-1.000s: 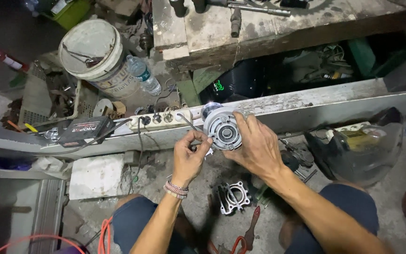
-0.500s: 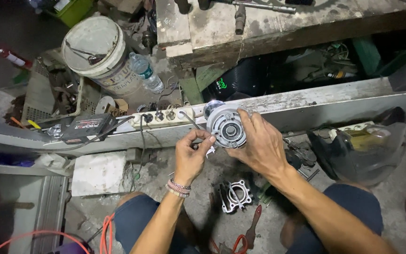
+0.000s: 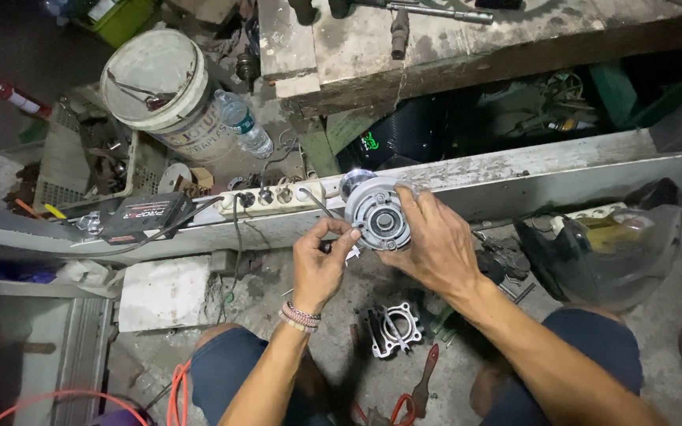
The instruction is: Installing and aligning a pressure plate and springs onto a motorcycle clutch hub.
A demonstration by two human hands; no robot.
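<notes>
Since a second ago the hands and the round part are sitting almost where they were; the left hand's fingertips are now pressing closer against the part's rim, and the view is shifting only slightly. The right hand [image 3: 436, 241] is gripping a round grey metal housing [image 3: 378, 214], fingers wrapping over its right side and back, holding its ribbed circular face up toward the camera just in front of the long pale beam [image 3: 562, 170]. The left hand [image 3: 321, 264] is pinching closed, thumb and forefinger meeting at the housing's lower left edge; something small and whitish is showing below the fingertips, but I cannot tell what it is or whether it is held. A beaded bracelet [image 3: 300, 315] is circling the left wrist. On the beam to the left, a white power strip [image 3: 274, 197] is lying with cables plugged in, and a black box-shaped device [image 3: 148, 217] is resting beside it. A dirty white bucket [image 3: 163, 91] and a plastic water bottle [image 3: 245, 122] are lying beyond. On the floor between the knees, a metal engine cylinder block [image 3: 392, 327] is lying beside a red-handled tool [image 3: 424, 383].
</notes>
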